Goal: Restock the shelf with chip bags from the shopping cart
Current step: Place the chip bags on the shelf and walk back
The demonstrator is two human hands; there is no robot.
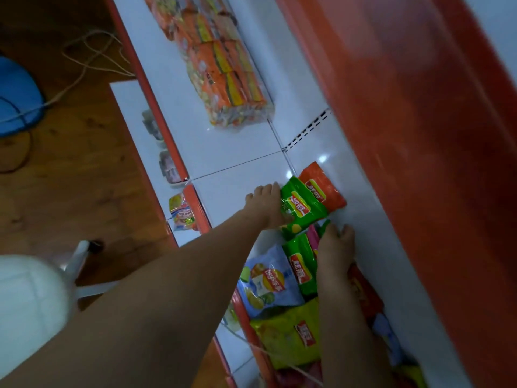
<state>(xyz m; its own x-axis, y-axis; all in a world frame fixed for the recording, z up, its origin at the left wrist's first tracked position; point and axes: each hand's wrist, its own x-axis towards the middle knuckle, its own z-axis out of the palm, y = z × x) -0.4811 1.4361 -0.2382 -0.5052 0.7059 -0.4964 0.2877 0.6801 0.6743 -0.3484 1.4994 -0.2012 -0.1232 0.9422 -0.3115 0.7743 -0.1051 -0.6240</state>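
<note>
Gripping 1 green bag (300,208) (L hand (264,204)), R hand (334,247) on 2nd.

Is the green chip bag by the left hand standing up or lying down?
Lying down: the green chip bag lies flat on the white shelf, overlapping an orange bag.

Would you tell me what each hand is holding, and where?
The left hand grips the green chip bag by its side edge; the right hand rests on the bags below.

We see red logo banners on the green chip bag (300,210) and yellow chip bag (291,334); lettering too blurred to read.
</note>
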